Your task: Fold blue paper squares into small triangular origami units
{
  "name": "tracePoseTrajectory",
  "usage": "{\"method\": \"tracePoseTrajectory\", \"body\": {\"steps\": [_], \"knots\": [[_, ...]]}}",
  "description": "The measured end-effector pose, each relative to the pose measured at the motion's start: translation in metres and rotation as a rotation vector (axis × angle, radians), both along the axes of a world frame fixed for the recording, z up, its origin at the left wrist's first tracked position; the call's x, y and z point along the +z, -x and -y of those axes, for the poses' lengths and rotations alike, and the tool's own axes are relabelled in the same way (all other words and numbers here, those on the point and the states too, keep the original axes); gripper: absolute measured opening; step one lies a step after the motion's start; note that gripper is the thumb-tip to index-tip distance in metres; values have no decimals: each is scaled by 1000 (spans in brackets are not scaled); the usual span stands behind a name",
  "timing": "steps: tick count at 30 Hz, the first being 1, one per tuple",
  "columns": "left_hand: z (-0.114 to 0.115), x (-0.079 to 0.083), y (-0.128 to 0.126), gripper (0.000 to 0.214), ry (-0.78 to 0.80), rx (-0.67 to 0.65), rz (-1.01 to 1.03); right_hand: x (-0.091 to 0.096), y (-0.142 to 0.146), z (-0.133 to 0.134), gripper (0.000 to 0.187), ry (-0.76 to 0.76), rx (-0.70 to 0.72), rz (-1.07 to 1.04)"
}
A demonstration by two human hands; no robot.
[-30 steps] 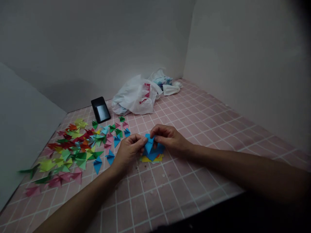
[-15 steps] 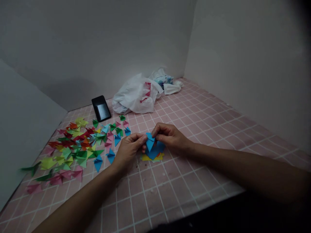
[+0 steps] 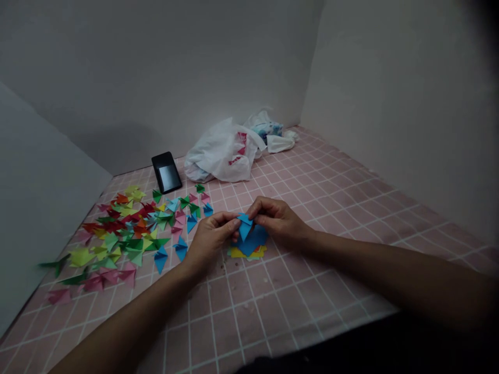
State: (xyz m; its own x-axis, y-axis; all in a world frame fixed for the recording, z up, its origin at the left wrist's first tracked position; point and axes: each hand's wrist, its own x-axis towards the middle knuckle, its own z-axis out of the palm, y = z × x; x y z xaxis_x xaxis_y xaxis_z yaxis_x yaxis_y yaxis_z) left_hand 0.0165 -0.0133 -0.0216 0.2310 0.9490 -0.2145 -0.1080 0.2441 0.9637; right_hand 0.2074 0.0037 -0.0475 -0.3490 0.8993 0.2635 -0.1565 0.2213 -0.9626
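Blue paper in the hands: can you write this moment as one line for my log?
left hand: pinches blue folded paper | right hand: pinches same paper | underneath: yellow paper | nearby: coloured paper triangles

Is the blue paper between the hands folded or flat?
Folded: the blue paper rises in a pointed flap between the left hand and right hand.

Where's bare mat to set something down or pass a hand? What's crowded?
Open pink grid mat runs from the right hand to the right wall, and lies below the blue folded paper, toward the person. Crowded: left of the left hand, where folded paper triangles spread to the left wall.
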Motion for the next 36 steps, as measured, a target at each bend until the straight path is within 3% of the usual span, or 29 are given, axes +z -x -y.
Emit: {"method": "tracePoseTrajectory", "body": {"steps": [5, 16, 27, 36], "knots": [[1, 0, -1, 20, 29, 7, 7, 0, -3, -1, 7, -186, -13, 137], [1, -5, -1, 18, 48, 12, 73, 5, -4, 3, 16, -364, -36, 265], [1, -3, -1, 25, 61, 29, 38, 7, -2, 5, 16, -316, -90, 272], [-1, -5, 0, 29, 23, 7, -19, 3, 0, 5, 16, -289, -56, 242]]}}
